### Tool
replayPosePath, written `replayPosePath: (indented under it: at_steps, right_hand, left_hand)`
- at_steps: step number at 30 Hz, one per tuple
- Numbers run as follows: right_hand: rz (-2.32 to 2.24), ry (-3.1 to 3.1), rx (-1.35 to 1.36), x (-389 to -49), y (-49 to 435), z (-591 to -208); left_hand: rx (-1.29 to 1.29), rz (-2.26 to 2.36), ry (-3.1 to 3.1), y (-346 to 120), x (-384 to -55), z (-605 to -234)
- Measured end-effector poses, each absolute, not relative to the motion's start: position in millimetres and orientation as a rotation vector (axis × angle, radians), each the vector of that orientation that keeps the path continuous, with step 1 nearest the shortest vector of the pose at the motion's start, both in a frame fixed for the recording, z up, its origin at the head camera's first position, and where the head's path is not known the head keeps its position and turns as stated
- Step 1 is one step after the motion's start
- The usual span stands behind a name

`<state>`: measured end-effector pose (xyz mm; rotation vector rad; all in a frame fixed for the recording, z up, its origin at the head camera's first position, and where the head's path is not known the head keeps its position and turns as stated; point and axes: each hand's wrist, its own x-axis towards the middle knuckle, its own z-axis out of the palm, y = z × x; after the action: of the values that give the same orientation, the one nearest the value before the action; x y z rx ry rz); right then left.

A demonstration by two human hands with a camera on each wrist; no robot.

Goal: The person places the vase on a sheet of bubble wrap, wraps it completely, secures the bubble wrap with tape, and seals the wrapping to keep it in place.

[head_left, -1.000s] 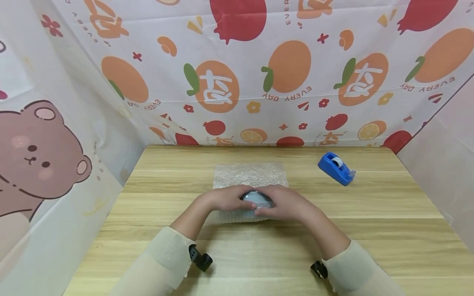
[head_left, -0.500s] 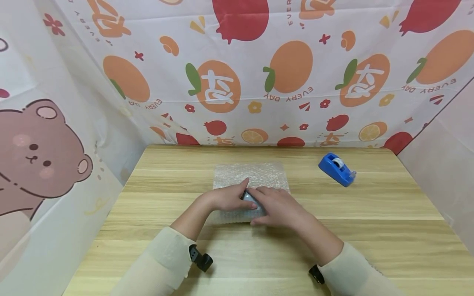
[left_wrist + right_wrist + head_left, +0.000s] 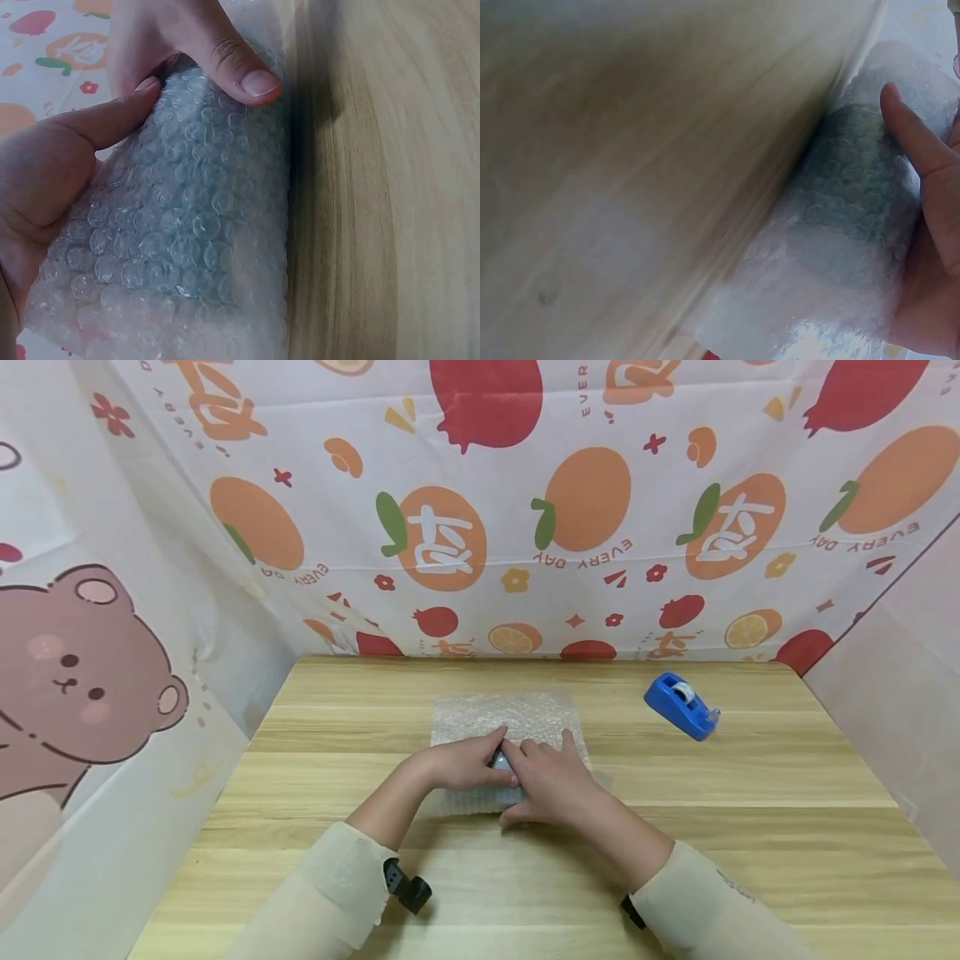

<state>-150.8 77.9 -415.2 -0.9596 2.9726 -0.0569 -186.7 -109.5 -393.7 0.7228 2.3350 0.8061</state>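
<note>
Bubble-wrapped bundle [image 3: 187, 202], one: lying on the bench [image 3: 787, 835], just below centre of head view, long axis running left to right. Left hand [image 3: 459, 762] gripping it; right hand [image 3: 551, 785] resting straight fingers there; neither being nearer.

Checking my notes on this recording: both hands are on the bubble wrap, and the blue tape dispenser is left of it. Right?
The side is wrong: the head view shows the blue tape dispenser right of the bubble wrap. The rest stands.
</note>
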Motion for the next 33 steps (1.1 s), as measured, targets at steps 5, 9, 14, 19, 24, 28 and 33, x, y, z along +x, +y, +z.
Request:
replayPosePath:
  at_steps: [5,9,14,19,24,28,33]
  right_hand:
    - [-0.097,2.94,-0.915,-153.3,76.8,-415.2]
    - [-0.116,2.906,-0.882,-155.7,74.9,-416.0]
    - [-0.096,2.865,-0.841,-157.1,71.0,-415.2]
    - [-0.036,2.868,-0.811,-157.0,67.5,-411.3]
    - [-0.043,2.866,-0.763,-157.4,65.6,-408.7]
    - [-0.094,2.835,-0.737,-159.6,66.1,-409.4]
    - [-0.107,2.816,-0.734,-162.8,67.5,-410.3]
  left_hand:
    - [0.742,0.787,2.372,-108.1,-187.1,-393.4]
    - [0.774,0.775,2.385,-107.8,-187.3,-394.0]
    - [0.805,0.748,2.434,-108.8,-184.5,-391.9]
    - [0.858,0.69,2.599,-105.6,-173.8,-369.8]
    - [0.926,0.461,2.781,-97.0,-152.5,-358.3]
    - [0.853,0.006,2.934,-89.8,-132.7,-371.8]
    - [0.766,-0.377,2.983,-84.0,-126.9,-396.1]
